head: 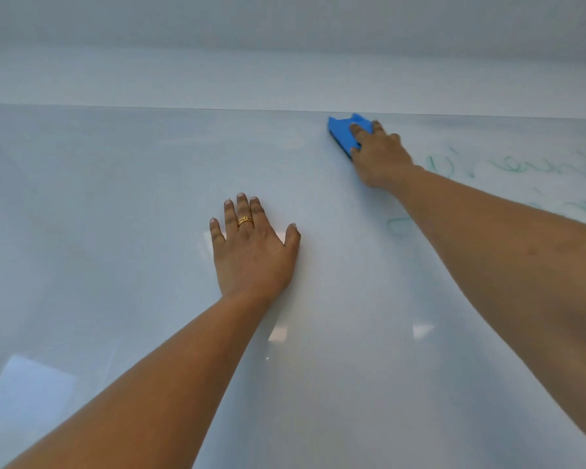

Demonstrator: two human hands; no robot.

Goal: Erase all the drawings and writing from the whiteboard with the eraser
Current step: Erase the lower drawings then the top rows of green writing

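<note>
The whiteboard (149,231) fills almost the whole view, glossy and pale, with soft reflections of light in its lower part. Nearest to me, both bare forearms of the person reach up over it. The left hand (254,252) lies flat on the board near the middle, fingers spread and released, grasping nothing; a gold ring (245,221) sits on one finger. Farther up and to the right, the right hand (379,154) is closed around the blue eraser (347,130) and presses it against the board, just below the top edge. To the right of this hand, partly behind the right forearm, some faint green writing (508,164) is on the surface; the words are too pale to read. The left side of the board looks clean.
</note>
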